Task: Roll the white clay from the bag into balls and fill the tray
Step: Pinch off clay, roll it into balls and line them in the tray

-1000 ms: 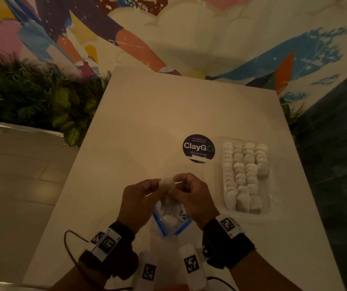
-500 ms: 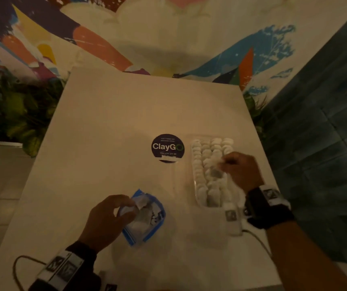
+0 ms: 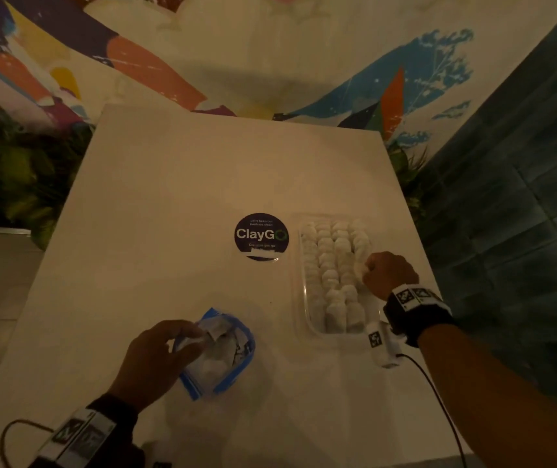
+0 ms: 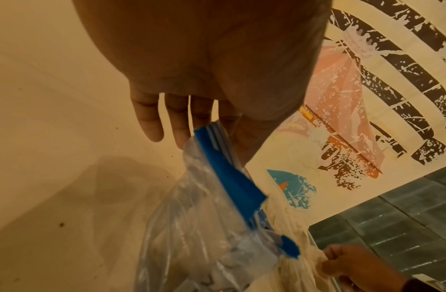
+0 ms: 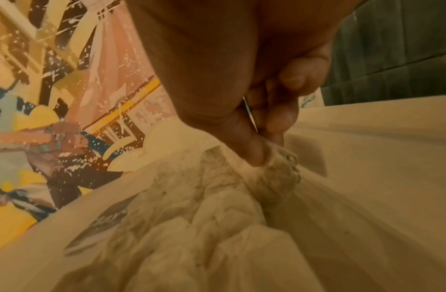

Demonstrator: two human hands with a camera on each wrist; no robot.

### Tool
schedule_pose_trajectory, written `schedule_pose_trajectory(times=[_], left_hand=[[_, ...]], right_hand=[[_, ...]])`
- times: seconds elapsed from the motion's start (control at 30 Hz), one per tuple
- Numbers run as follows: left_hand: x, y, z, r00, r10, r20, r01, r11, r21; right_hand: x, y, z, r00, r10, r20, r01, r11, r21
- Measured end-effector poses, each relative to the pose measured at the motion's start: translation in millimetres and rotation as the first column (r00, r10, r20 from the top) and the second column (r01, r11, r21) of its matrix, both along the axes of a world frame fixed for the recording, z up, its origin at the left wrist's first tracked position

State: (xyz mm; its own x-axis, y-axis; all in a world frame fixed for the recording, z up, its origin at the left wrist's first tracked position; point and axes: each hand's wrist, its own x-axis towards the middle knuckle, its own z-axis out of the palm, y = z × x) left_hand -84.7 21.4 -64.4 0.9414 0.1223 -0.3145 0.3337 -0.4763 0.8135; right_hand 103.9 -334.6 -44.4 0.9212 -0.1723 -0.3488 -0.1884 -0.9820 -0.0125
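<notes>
A clear plastic tray (image 3: 299,298) at the right of the white table holds several white clay balls (image 3: 332,261) in rows. My right hand (image 3: 366,266) is low over the tray's right side. Its thumb and fingers pinch a rough white clay ball (image 5: 279,168) among the others (image 5: 192,217). My left hand (image 3: 196,336) pinches the blue zip edge (image 4: 227,177) of the clear clay bag (image 3: 219,356), which lies on the table near me with white clay inside. In the left wrist view the bag (image 4: 204,227) hangs from my fingers (image 4: 179,128).
A round dark "ClayGo" sticker (image 3: 261,236) is on the table (image 3: 169,197) just left of the tray. A painted wall stands behind the table, green plants at the left, dark tiles at the right. A cable (image 3: 439,400) trails from my right wrist.
A second ago both hands worked a clay piece above the bag. Since then my right hand has carried it to the tray, and my left hand has dropped to hold the bag.
</notes>
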Motion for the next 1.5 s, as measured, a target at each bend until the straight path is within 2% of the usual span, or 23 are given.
schedule_pose_trajectory(times=[0.17, 0.33, 0.57, 0.73, 0.9, 0.97, 1.1, 1.17, 1.3, 1.4, 1.5], left_hand=[[-0.7, 2.7, -4.6, 0.998, 0.04, -0.055, -0.041, 0.999, -0.011], [0.8, 2.6, -5.8, 0.999, 0.006, -0.043, -0.004, 1.0, 0.029], [4.5, 1.8, -7.7, 0.998, 0.005, -0.068, -0.002, 0.999, 0.042], [5.9, 2.7, -9.3, 0.998, -0.008, -0.069, 0.01, 1.0, 0.029], [4.0, 2.8, -10.0, 0.997, 0.009, -0.073, -0.008, 1.0, 0.005], [2.3, 3.3, -11.2, 0.997, 0.023, -0.077, -0.023, 1.0, 0.003], [1.8, 4.2, -12.5, 0.996, 0.016, -0.093, -0.015, 1.0, 0.009], [1.9, 4.2, -12.3, 0.996, 0.015, -0.085, -0.013, 1.0, 0.013], [1.5, 3.6, -11.3, 0.996, 0.019, -0.089, -0.021, 0.999, -0.029], [1.0, 2.6, -10.2, 0.995, 0.026, -0.095, -0.03, 0.999, -0.044], [1.0, 2.5, -10.3, 0.993, 0.034, -0.111, -0.039, 0.998, -0.045]], right_hand=[[4.2, -2.6, 1.1, 0.999, 0.053, -0.001, -0.053, 0.994, -0.095], [7.3, -5.3, 10.0, 0.996, 0.086, -0.01, -0.086, 0.987, -0.136], [0.9, -7.6, 20.5, 0.997, -0.03, 0.074, 0.036, 0.996, -0.079], [-12.5, 3.8, 14.6, 0.992, -0.123, -0.019, 0.123, 0.992, -0.007], [-15.2, 3.2, 5.7, 0.999, 0.01, -0.05, -0.014, 0.997, -0.076], [-16.0, 5.3, 7.6, 0.999, 0.035, -0.035, -0.037, 0.998, -0.055], [-16.5, 4.4, 10.4, 0.994, -0.062, 0.085, 0.062, 0.998, 0.01], [-15.7, 3.6, 11.6, 0.991, -0.115, 0.068, 0.116, 0.993, -0.014], [-17.7, 5.1, 10.2, 0.991, -0.131, -0.014, 0.13, 0.991, -0.03], [-14.0, 0.8, 15.8, 0.987, -0.155, 0.048, 0.156, 0.987, -0.03], [-3.7, -9.5, 25.3, 0.987, -0.142, 0.08, 0.139, 0.989, 0.043]])
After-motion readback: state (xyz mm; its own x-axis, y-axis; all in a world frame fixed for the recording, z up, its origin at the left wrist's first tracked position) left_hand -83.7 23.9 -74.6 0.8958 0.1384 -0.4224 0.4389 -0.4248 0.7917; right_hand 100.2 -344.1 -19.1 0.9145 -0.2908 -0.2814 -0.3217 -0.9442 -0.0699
